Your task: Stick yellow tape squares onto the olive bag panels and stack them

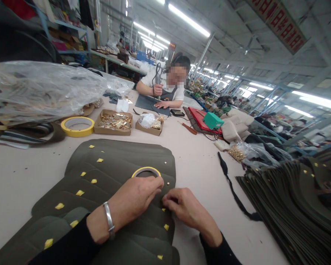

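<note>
Several dark olive leather panels [113, 165] lie overlapped on the table in front of me, dotted with small yellow tape pieces [79, 192]. My left hand [135, 198], with a silver bracelet at the wrist, rests on the top panel with fingers curled, touching a small yellow tape roll [146, 170]. My right hand [186, 208] is closed in a pinch at the panel's right edge, beside a small metal stud [168, 183]; what it pinches is too small to name.
A large yellow tape roll [77, 126], two cardboard boxes of gold hardware [113, 122], and a plastic-covered heap [41, 88] sit at the back left. A stack of dark panels [292, 206] lies right. A black strap [233, 187] crosses the table. A co-worker [168, 86] works opposite.
</note>
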Motion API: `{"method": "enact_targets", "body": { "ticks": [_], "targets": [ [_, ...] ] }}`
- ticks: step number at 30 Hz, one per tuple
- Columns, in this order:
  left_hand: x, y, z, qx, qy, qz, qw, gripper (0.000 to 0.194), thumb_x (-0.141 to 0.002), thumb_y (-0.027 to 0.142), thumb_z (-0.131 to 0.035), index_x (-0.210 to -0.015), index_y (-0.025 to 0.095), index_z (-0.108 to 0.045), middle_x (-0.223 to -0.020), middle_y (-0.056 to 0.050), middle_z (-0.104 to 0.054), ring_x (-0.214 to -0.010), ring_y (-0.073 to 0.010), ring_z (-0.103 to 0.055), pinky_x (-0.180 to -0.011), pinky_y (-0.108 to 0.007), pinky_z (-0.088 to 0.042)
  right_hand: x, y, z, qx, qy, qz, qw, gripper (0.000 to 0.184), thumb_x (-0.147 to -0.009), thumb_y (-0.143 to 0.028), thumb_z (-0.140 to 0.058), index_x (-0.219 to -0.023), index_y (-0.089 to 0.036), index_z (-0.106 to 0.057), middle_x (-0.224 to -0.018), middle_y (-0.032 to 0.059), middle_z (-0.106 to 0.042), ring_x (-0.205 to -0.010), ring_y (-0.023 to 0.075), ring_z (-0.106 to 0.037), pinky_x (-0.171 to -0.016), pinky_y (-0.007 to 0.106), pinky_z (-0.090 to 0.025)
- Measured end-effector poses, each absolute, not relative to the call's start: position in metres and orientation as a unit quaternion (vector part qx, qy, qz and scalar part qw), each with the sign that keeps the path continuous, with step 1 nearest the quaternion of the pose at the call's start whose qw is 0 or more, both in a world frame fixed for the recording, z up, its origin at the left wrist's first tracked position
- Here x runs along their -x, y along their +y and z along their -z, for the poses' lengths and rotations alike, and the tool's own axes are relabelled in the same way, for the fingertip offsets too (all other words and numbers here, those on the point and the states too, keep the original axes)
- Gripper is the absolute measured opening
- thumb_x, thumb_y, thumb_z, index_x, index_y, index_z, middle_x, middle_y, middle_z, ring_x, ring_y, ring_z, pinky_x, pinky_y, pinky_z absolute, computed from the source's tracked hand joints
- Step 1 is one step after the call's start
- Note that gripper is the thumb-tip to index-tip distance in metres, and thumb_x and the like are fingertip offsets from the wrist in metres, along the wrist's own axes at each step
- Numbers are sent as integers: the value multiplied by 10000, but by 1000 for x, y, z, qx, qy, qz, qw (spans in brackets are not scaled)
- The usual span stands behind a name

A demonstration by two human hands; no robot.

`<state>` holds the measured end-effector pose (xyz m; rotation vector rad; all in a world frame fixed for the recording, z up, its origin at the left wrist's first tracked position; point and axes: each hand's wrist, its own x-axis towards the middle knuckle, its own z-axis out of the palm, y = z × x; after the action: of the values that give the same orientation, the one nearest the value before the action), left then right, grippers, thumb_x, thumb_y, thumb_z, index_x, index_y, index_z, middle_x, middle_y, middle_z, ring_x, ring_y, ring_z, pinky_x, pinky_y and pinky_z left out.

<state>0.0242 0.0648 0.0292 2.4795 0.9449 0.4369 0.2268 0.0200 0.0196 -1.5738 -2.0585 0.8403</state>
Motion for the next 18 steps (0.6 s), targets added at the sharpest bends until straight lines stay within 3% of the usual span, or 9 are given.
{"method": "enact_targets", "body": {
  "ticks": [4,7,14,18],
  "targets": [
    [-25,67,-18,-892,319,-220,232,351,-941,162,-458,-1281,249,-469,-1087,-27,-695,-969,-167,-666,-841,-275,-515,-223,24,-21,557,-688,-258,387,162,-863,-182,-537,-913,-170,-692,-769,21,-696,-650,129,-614,-614,224,-490],
    [-26,67,-13,-890,322,-235,222,509,-940,162,-466,-1418,233,-305,-1194,-60,-675,-1042,-177,-664,-868,-283,-529,-219,25,-21,488,-736,-219,414,181,-849,-148,-562,-988,-178,-674,-879,46,-702,-722,136,-630,-688,247,-516],
    [-29,62,-15,-894,341,-206,206,393,-950,183,-451,-1328,224,-350,-1031,-41,-714,-898,-208,-702,-704,-286,-529,-213,26,-15,447,-790,-109,405,153,-868,-102,-517,-868,-192,-641,-778,37,-671,-725,148,-622,-683,261,-497],
    [-30,60,-22,-895,338,-182,228,194,-943,147,-427,-1116,225,-467,-900,2,-677,-800,-193,-681,-633,-274,-476,-211,26,-12,439,-793,-38,421,158,-841,-79,-501,-800,-186,-609,-691,27,-639,-628,137,-591,-608,246,-470]
  ]
}}
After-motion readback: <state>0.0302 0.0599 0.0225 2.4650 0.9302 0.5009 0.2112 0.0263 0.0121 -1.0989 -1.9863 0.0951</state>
